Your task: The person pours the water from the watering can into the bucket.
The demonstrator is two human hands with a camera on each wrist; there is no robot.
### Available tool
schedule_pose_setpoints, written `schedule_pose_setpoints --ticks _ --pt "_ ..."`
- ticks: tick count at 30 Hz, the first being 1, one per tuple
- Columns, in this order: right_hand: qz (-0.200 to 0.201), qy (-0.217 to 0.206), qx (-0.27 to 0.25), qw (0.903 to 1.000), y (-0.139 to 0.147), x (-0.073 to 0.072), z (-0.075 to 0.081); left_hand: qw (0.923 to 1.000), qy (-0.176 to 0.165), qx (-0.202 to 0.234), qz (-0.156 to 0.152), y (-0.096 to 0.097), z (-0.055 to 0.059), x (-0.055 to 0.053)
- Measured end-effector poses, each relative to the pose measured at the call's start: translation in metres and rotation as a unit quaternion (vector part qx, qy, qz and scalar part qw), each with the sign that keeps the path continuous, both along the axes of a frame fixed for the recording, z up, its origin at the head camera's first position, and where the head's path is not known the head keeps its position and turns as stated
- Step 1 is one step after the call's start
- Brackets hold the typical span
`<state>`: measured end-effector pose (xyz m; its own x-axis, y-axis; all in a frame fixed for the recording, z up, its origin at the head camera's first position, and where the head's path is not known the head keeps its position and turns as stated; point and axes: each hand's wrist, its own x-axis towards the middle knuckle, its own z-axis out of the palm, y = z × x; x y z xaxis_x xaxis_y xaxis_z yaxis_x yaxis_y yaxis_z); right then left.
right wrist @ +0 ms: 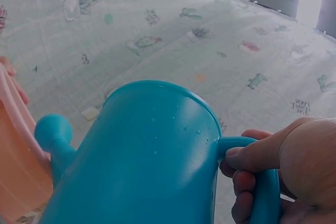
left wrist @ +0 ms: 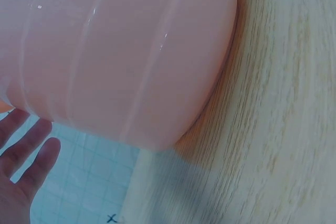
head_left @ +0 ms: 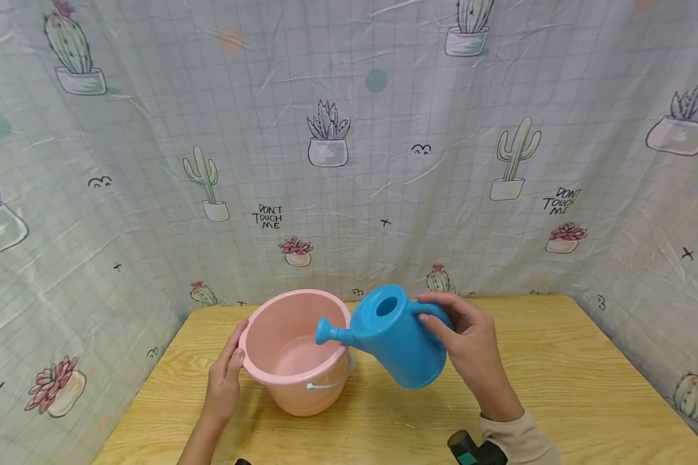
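Observation:
A pink bucket [head_left: 298,394] with a white bail handle stands on the wooden table. My left hand [head_left: 223,381] touches its left side just below the rim; in the left wrist view the fingers [left wrist: 32,140] lie fairly straight against the outer wall. By its loop handle my right hand [head_left: 468,336] grips a blue watering can [head_left: 407,349], held up off the table and leaning left. The can's flared spout reaches over the bucket's right rim. Droplets cling to the can's wall in the right wrist view. Whether water leaves the spout cannot be made out.
The light wooden table [head_left: 558,381] carries a few small wet marks in front of the can. A cactus-print curtain [head_left: 349,194] hangs behind and along both sides. A dark device [head_left: 471,449] sits by the right sleeve at the lower edge.

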<state>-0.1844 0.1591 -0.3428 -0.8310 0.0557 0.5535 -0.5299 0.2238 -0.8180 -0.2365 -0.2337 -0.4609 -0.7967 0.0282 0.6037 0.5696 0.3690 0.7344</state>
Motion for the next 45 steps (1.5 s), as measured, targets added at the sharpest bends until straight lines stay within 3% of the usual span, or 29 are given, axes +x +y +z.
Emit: schedule_pose_setpoints --ticks 45 --pt "-0.006 -0.009 -0.018 0.9998 -0.0021 -0.0017 -0.0024 1.0000 0.006 -0.001 -0.002 -0.0013 -0.0027 -0.0018"
